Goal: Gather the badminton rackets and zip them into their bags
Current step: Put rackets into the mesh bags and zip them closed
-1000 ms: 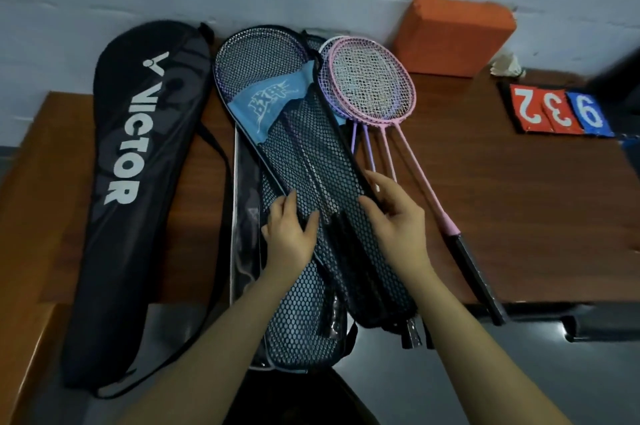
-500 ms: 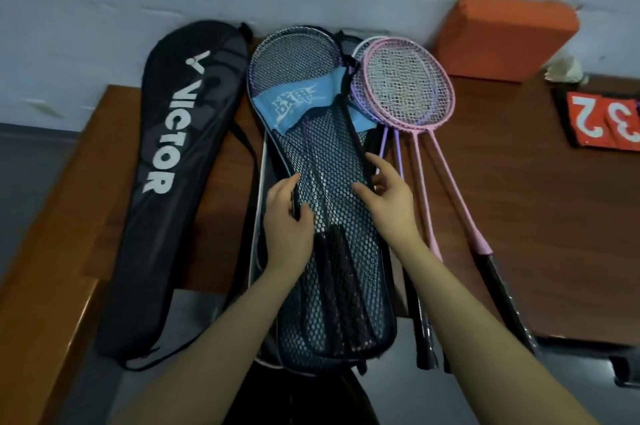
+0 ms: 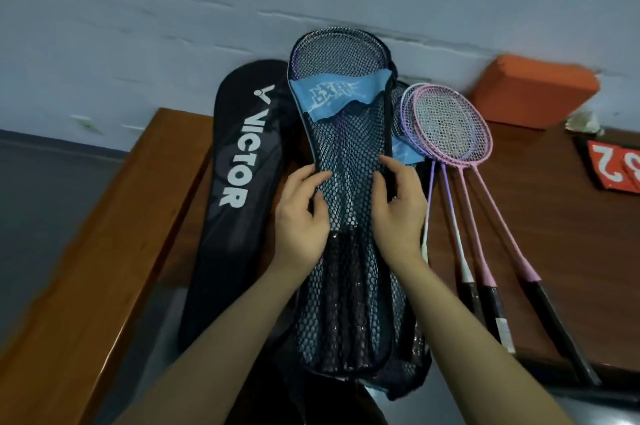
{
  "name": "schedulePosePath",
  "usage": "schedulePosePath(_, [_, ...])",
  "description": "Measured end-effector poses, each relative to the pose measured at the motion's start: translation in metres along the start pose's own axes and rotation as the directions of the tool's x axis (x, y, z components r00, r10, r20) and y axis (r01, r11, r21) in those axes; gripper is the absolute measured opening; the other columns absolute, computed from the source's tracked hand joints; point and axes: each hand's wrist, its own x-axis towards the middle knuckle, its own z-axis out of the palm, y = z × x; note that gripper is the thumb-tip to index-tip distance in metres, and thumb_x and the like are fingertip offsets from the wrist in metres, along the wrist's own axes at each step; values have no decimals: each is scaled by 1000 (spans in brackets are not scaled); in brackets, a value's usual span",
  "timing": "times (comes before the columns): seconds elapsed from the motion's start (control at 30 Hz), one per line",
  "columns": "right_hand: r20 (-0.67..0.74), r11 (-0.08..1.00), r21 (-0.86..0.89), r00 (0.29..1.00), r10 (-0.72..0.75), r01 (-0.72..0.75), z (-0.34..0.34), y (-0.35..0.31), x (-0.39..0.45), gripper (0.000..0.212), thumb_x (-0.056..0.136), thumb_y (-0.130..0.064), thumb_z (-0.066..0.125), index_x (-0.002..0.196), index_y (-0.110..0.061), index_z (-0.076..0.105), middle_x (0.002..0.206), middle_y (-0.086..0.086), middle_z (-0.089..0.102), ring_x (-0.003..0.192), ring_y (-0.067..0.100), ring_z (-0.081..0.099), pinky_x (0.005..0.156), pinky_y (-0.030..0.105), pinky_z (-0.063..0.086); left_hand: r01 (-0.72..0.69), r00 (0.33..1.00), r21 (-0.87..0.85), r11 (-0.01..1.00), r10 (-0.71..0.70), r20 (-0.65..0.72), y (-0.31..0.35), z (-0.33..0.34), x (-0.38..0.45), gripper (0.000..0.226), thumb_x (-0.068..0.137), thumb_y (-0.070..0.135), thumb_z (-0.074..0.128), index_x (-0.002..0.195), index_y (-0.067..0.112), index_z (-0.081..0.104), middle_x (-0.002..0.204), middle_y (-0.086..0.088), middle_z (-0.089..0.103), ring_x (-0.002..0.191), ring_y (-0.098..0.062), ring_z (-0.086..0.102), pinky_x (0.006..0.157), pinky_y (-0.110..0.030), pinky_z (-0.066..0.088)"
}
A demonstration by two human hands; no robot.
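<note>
The black mesh racket bag with a blue panel (image 3: pixel 346 161), lifted over the brown wooden table (image 3: pixel 519 209), is gripped at its edges by the left hand (image 3: pixel 300 216) and right hand (image 3: pixel 398 206). Edges should be drawn level before zipping; pink and purple rackets (image 3: pixel 450 133) lie just beside.

Wooden table (image 3: pixel 540 216), brown, with a raised wooden ledge (image 3: pixel 104 251) of lighter, orange-brown tone running along its left edge. Behind it, a pale blue-grey wall (image 3: pixel 207 8) marked by horizontal cracks and flaking paint. At the far right corner of the table, an orange block (image 3: pixel 533 90) rests against the wall; just beside it, to the right, a small crumpled whitish object (image 3: pixel 583 121), too blurred to identify. Near the right border, a red score card (image 3: pixel 614 168) with white numerals lies flat, partly cut off.
</note>
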Motion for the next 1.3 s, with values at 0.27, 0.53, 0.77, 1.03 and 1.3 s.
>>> schedulePosePath(0.27, [-8,999,-34,999,-42,41,76,-65,-10,22,93,-10,53,113,-4,58,105,8,61,96,13,55,83,18,41,-62,998,97,993,61,9,-33,-94,38,28,90,2,52,115,8,63,126,-4,55,119,-8,47,101,-17,36])
schedulePosePath(0.53, [176,989,-133,980,90,-67,155,-66,-30,24,94,-15,52,117,-10,58,112,4,61,103,17,57,83,18,38,116,989,210,971,-132,61,-98,-142,44,30,93,6,49,122,6,57,130,-4,52,120,-15,48,98,-12,30])
schedulePosePath(0.77, [283,938,-157,896,341,-308,178,-32,-60,27,93,-16,54,120,-15,56,114,5,62,97,17,58,76,26,47,246,929,303,921,-313,197,-149,-155,32,43,93,8,48,135,5,42,125,-7,45,100,-11,48,86,-8,28])
schedulePosePath(1.03, [340,880,-323,825,451,-348,188,-19,-64,34,92,-21,53,126,-20,49,116,6,59,95,25,59,72,38,51,91,910,744,662,-359,208,-181,-151,45,40,90,40,52,120,13,57,123,-10,44,112,-30,38,95,-38,36])
schedulePosePath(1.3, [407,889,-261,792,455,-376,196,-10,-61,52,89,-23,59,136,-25,36,126,8,52,114,28,51,99,47,40,208,903,364,908,-321,285,-186,-133,38,58,90,24,58,138,3,34,137,-15,37,121,-26,45,102,-28,37])
